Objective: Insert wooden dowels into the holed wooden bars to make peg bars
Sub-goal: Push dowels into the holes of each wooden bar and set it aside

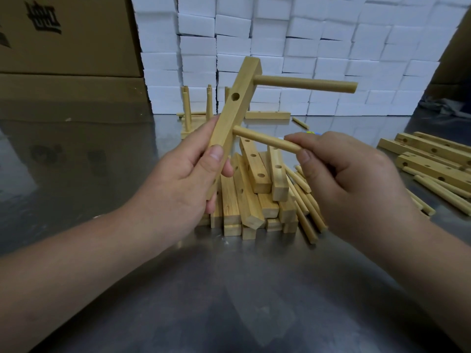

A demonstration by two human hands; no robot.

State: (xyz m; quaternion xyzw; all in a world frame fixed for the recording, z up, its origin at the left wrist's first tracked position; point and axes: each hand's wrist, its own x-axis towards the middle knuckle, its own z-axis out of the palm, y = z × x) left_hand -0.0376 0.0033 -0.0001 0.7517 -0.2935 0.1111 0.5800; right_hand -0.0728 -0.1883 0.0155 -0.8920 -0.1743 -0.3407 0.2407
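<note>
Left hand (183, 179) grips holed bar (229, 115); its lower end is hidden by the palm. Right hand (356, 179) pinches dowel (265, 139), insertion depth unclear.

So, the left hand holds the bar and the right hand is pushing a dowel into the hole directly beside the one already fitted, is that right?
Not quite. In the head view the hole beside the fitted dowel is empty; the right hand pinches a second dowel at the next hole down the bar, which the left hand holds.
</note>
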